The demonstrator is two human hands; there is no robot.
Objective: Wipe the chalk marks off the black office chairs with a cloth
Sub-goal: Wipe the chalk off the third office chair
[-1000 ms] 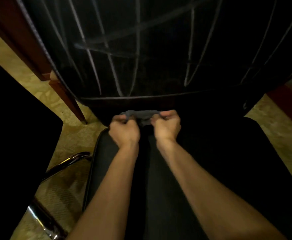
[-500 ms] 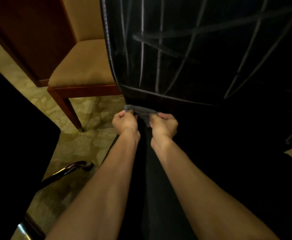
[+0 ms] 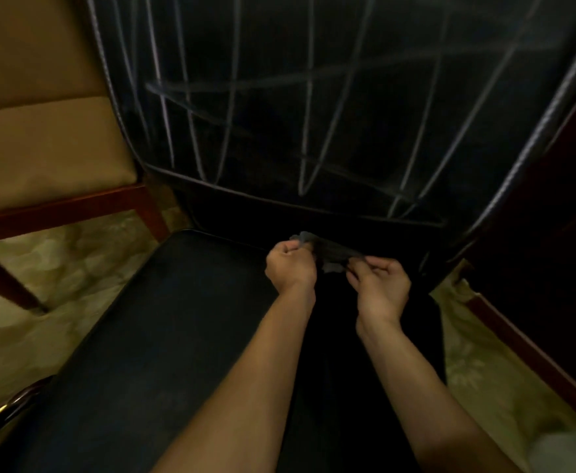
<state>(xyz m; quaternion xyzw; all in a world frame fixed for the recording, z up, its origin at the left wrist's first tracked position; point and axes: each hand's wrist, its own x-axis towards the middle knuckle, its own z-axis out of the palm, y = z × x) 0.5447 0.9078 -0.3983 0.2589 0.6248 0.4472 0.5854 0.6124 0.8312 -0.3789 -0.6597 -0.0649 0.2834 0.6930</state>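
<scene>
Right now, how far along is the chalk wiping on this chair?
Nothing looks wiped: chalk marks cross the whole black backrest. In hand: left hand and right hand pinch the grey cloth between them above the seat. All wiping remains.

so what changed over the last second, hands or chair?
Mostly the view swung: the tan wooden chair came into sight at left and the hands now sit right of centre. Left hand and right hand still pinch the grey cloth between them, low at the backrest. Chalk marks unwiped.
</scene>
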